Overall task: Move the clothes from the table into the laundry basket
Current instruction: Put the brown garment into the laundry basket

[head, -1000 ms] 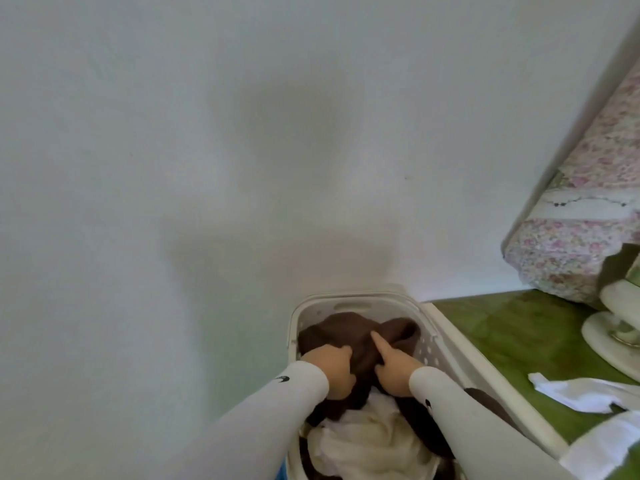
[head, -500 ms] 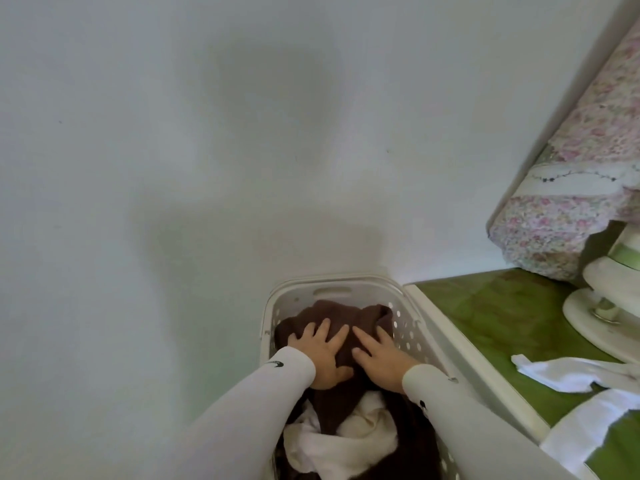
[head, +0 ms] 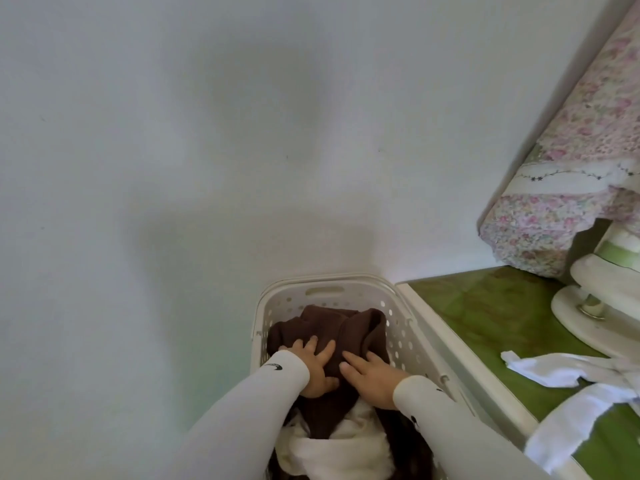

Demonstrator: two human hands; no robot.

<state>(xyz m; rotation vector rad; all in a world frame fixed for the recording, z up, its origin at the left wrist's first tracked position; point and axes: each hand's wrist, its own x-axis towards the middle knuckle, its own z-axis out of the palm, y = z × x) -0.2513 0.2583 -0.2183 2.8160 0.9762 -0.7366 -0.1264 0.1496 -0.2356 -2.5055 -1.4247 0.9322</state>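
Observation:
A white perforated laundry basket [head: 349, 285] stands against the wall, left of the green table [head: 502, 306]. A brown garment [head: 343, 323] lies on top inside it, with a cream cloth [head: 343, 448] lower down. My left hand [head: 313, 367] and my right hand [head: 370, 375] lie flat on the brown garment, fingers spread and pressing on it. White clothes [head: 568, 372] lie on the table at the right.
A floral fabric-covered object [head: 554, 188] leans at the table's back right. A white stand with a round base [head: 588, 317] sits beside it. A plain pale wall fills the left and the top of the view.
Both hands went from gripping the brown garment to lying flat with spread fingers on it. The view has shifted slightly, so the basket sits further left.

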